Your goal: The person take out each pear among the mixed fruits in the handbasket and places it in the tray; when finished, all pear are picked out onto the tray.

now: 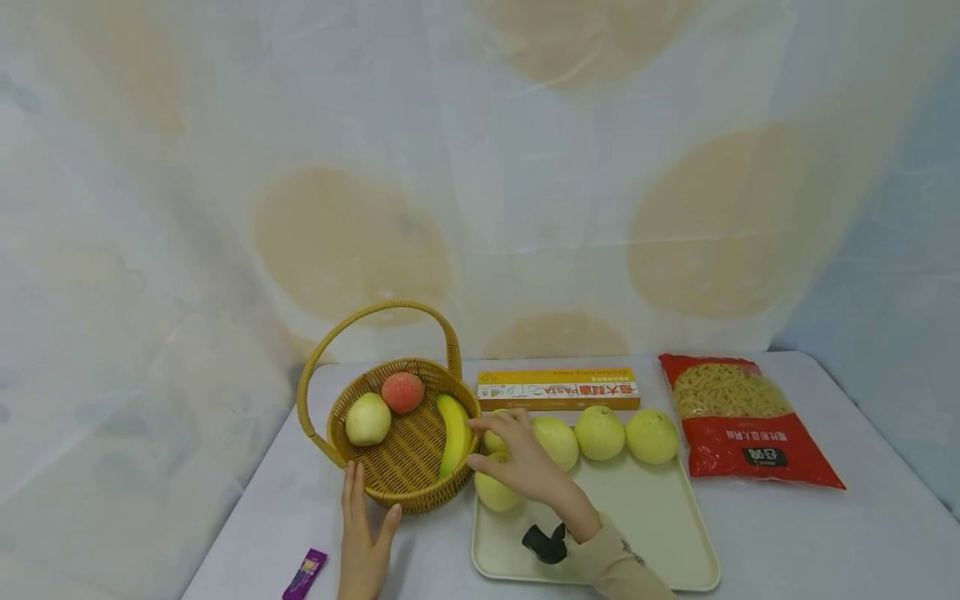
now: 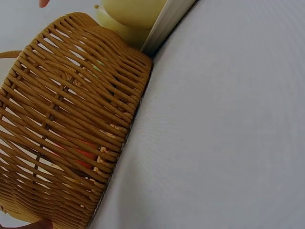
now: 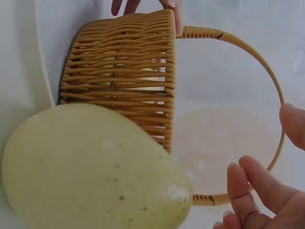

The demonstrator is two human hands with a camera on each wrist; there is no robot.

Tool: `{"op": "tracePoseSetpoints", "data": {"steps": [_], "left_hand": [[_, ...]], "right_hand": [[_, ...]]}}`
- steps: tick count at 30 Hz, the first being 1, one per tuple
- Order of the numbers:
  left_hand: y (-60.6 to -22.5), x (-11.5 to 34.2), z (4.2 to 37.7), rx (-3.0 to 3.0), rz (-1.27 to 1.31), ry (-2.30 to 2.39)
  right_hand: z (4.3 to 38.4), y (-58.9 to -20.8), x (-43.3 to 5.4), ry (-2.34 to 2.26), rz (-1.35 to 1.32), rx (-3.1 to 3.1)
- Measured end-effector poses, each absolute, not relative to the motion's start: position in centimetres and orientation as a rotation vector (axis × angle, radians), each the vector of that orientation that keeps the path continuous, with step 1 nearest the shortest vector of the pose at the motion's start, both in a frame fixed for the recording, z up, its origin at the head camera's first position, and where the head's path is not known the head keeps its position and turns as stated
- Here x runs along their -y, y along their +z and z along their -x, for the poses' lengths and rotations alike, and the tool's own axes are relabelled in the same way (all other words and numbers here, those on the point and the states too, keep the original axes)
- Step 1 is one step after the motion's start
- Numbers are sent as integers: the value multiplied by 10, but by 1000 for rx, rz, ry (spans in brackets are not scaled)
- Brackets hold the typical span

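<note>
A wicker basket (image 1: 397, 467) with a tall arched handle holds a banana (image 1: 453, 433), a red peach (image 1: 402, 392) and a round pale yellow fruit (image 1: 368, 419). My left hand (image 1: 365, 542) is at the basket's front left, its fingers extended along the outer wall. Over the right rim, close to the banana, hovers my right hand (image 1: 525, 458), thumb and fingers apart with nothing between them. Beneath and beside it, several pale yellow-green fruits (image 1: 599, 432) lie on a cream tray (image 1: 630, 525); one such fruit (image 3: 95, 167) looms large in the right wrist view.
Behind the tray lies a pasta box (image 1: 558, 390). To the right is a red bag of pasta (image 1: 757, 450). A small purple packet (image 1: 305, 573) lies at front left. The tray's left edge stands close beside the basket. A patterned cloth (image 1: 480, 208) hangs behind the table.
</note>
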State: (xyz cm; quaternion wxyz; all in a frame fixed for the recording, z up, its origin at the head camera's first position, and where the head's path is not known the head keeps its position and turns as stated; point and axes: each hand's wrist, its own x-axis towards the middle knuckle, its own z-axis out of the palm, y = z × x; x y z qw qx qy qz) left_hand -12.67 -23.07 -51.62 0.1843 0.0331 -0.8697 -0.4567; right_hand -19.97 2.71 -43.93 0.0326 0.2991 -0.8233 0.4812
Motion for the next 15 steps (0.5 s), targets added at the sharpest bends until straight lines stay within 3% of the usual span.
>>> {"op": "tracePoseSetpoints", "data": {"steps": [15], "left_hand": [[-514,231,126,2461,-102,-1279]], "right_hand": [[206,-430,-4,1531,-959,2556]]}}
